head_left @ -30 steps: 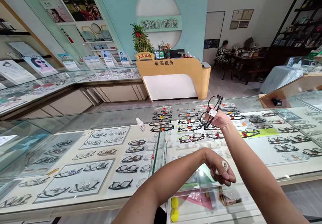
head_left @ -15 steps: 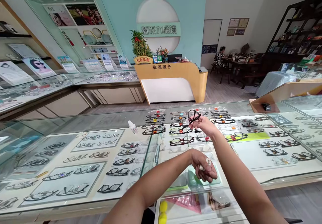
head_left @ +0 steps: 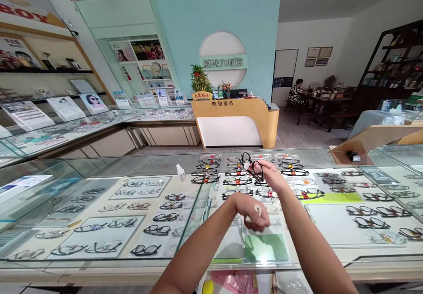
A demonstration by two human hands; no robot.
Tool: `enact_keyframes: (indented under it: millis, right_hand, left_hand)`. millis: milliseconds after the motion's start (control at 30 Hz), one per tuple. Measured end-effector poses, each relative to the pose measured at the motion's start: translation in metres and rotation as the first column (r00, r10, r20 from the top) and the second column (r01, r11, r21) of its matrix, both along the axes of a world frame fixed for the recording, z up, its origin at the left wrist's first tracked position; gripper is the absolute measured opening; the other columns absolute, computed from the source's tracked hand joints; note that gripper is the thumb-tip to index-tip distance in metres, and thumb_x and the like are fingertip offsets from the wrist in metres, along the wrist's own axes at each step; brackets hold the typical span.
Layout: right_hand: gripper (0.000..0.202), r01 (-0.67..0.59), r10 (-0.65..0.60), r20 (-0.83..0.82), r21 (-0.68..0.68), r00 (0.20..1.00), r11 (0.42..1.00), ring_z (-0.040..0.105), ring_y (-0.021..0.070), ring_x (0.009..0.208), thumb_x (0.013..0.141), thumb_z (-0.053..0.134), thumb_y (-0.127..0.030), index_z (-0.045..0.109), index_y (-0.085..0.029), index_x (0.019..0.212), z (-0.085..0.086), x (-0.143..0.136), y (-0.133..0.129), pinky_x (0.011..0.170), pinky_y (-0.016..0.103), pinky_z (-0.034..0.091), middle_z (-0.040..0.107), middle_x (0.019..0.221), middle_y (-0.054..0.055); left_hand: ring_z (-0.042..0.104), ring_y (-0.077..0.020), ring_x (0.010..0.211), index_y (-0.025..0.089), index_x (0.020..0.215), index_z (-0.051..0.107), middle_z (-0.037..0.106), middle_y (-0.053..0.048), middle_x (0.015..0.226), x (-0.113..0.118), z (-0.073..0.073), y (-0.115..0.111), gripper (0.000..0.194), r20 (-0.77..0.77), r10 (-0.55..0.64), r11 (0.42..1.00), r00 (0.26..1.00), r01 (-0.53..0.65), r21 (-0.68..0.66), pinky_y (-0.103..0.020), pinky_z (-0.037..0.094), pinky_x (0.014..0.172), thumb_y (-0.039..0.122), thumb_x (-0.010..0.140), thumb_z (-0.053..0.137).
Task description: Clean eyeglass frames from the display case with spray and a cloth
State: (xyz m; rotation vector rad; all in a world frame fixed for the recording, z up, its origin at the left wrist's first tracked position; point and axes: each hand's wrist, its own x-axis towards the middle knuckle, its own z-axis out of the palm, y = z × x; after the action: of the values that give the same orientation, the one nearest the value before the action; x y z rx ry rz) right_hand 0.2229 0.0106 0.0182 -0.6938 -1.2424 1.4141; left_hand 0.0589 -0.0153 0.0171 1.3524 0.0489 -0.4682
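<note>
My right hand (head_left: 271,176) is closed on a pair of dark-framed eyeglasses (head_left: 256,171), held tilted above the glass counter with a small white tag or sticker on one lens. My left hand (head_left: 251,211) is curled in a fist around a crumpled white cloth (head_left: 258,209), a bit of which pokes out between the fingers; the rest is hidden. Rows of eyeglasses with red and yellow tags lie on the counter beyond both hands, among them a dark pair (head_left: 205,179). A small white bottle (head_left: 181,173) stands to the left of these rows.
The glass display counter (head_left: 165,163) holds many more frames on both sides. A green pad (head_left: 266,247) lies below my left hand. A wooden stand (head_left: 366,142) is at the right. Farther off are a cashier desk (head_left: 269,128) and a seated person (head_left: 295,93).
The view has tilted upward. The eyeglasses have turned in my right hand, so the lenses now hang more sideways. My left hand has shifted left and up, still closed on the cloth.
</note>
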Motion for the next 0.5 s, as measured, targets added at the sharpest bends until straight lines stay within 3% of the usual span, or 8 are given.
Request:
enact_keyframes:
  millis: [33,133,167,233,300,367,433,500]
  right_hand:
    - [0.028,0.016,-0.016,-0.016,0.006,1.000,1.000,0.075,0.0248,0.099,0.080,0.092,-0.050,0.082,-0.027,0.092,0.000,0.001,0.000,0.105,0.040,0.056,0.080,0.096,0.003]
    - [0.034,0.079,-0.078,-0.047,0.031,0.996,0.996,0.074,0.0251,0.098,0.079,0.092,-0.058,0.084,-0.027,0.090,0.003,0.004,0.001,0.100,0.039,0.056,0.082,0.096,0.003]
    - [0.036,0.096,-0.094,-0.051,0.040,0.994,0.995,0.074,0.0251,0.097,0.080,0.091,-0.061,0.084,-0.027,0.091,0.004,0.005,0.001,0.097,0.039,0.056,0.082,0.096,0.004]
    - [0.042,0.109,-0.107,-0.052,0.041,0.993,0.993,0.073,0.0252,0.093,0.081,0.089,-0.066,0.086,-0.026,0.094,0.006,0.004,0.001,0.090,0.038,0.056,0.083,0.098,0.006]
    - [0.046,0.108,-0.106,-0.044,0.032,0.993,0.994,0.072,0.0251,0.091,0.083,0.086,-0.069,0.088,-0.027,0.099,0.006,0.003,0.002,0.085,0.038,0.054,0.084,0.101,0.007]
    - [0.047,0.107,-0.107,-0.029,0.032,0.994,0.994,0.072,0.0252,0.090,0.085,0.084,-0.071,0.089,-0.028,0.103,0.004,0.000,0.002,0.084,0.038,0.052,0.085,0.105,0.007]
    - [0.048,0.122,-0.122,0.005,0.039,0.993,0.992,0.072,0.0261,0.092,0.085,0.083,-0.072,0.088,-0.029,0.105,0.002,-0.002,0.002,0.084,0.038,0.052,0.085,0.107,0.007]
    - [0.050,0.144,-0.146,0.050,0.044,0.988,0.989,0.073,0.0275,0.096,0.085,0.082,-0.074,0.088,-0.029,0.105,0.001,-0.005,0.002,0.084,0.039,0.051,0.086,0.108,0.007]
  left_hand:
    - [0.042,-0.0152,0.044,0.020,0.055,0.058,0.047,-0.002,0.050,-0.014,0.010,0.005,0.066,0.095,0.224,0.973,0.970,-0.229,0.039,-0.028,0.032,0.042,0.073,0.066,0.096]
    - [0.029,-0.0086,0.040,0.022,0.050,0.045,0.036,0.003,0.045,-0.055,0.022,0.025,0.076,0.215,0.544,0.831,0.811,-0.556,-0.010,-0.024,0.020,0.039,0.080,0.058,0.095]
    - [0.026,-0.0072,0.040,0.022,0.051,0.045,0.034,0.004,0.045,-0.065,0.021,0.032,0.077,0.250,0.641,0.754,0.726,-0.656,-0.031,-0.023,0.018,0.039,0.081,0.056,0.095]
    - [0.022,-0.0051,0.044,0.021,0.062,0.047,0.035,0.007,0.051,-0.075,0.014,0.043,0.074,0.309,0.813,0.539,0.493,-0.838,-0.082,-0.020,0.019,0.042,0.080,0.065,0.091]
    - [0.022,-0.0047,0.047,0.021,0.073,0.048,0.036,0.008,0.059,-0.073,0.004,0.051,0.067,0.340,0.910,0.293,0.236,-0.948,-0.125,-0.018,0.020,0.045,0.076,0.076,0.086]
    - [0.026,-0.0046,0.049,0.021,0.079,0.051,0.041,0.008,0.064,-0.066,-0.006,0.055,0.063,0.342,0.939,0.088,0.037,-0.987,-0.135,-0.017,0.021,0.045,0.075,0.081,0.083]
    - [0.034,-0.0047,0.051,0.020,0.085,0.058,0.052,0.005,0.072,-0.059,-0.013,0.056,0.061,0.330,0.942,-0.031,-0.066,-0.993,-0.112,-0.017,0.024,0.045,0.076,0.080,0.084]
    - [0.043,-0.0055,0.056,0.019,0.094,0.067,0.063,0.000,0.084,-0.056,-0.016,0.055,0.062,0.327,0.938,-0.097,-0.114,-0.993,-0.068,-0.017,0.029,0.047,0.075,0.076,0.087]
